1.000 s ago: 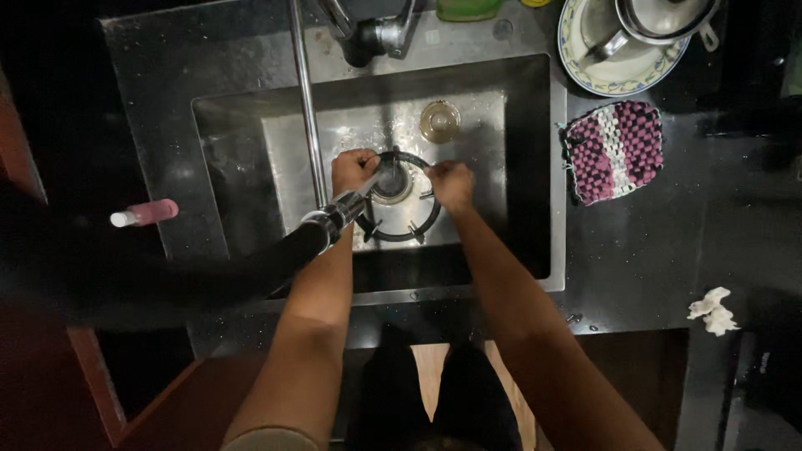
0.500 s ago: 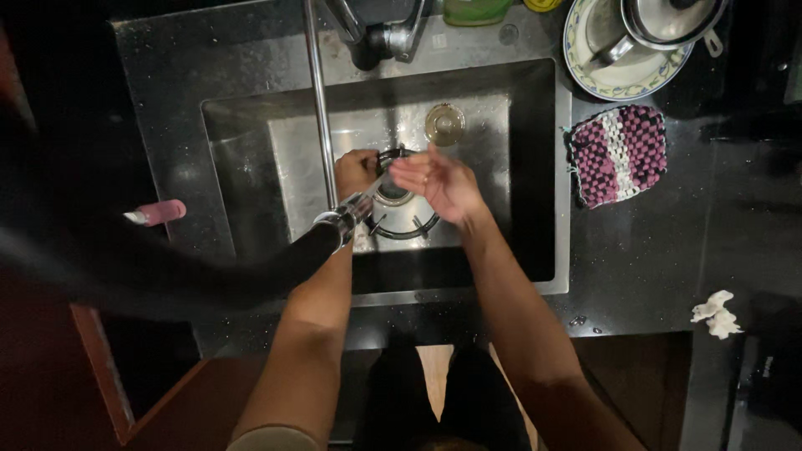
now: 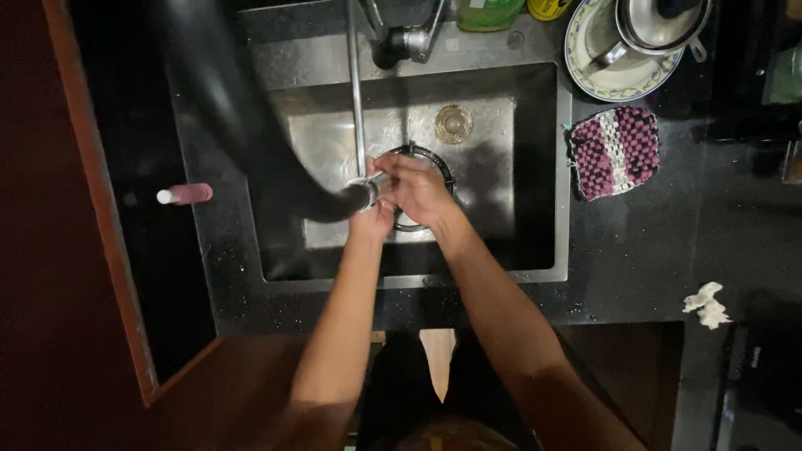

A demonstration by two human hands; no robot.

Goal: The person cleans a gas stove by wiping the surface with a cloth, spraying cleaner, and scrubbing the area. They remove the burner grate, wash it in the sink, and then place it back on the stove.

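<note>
Both hands meet over the sink [image 3: 535, 167], above a round black ring [image 3: 439, 163] near the drain [image 3: 454, 124]. The right hand [image 3: 418, 188] covers the left hand [image 3: 372, 219]; their grip cannot be told. A black hose [image 3: 251, 134] ends beside them.

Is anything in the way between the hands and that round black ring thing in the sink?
Nothing visible. Both hands, left hand and right hand, are already over the black ring, hiding most of it.

The square woven cloth [image 3: 614, 152] is checked purple and white. The speckled stone bench [image 3: 635, 259] is black. The small bottle [image 3: 185, 195] is pink with a white cap.
</note>
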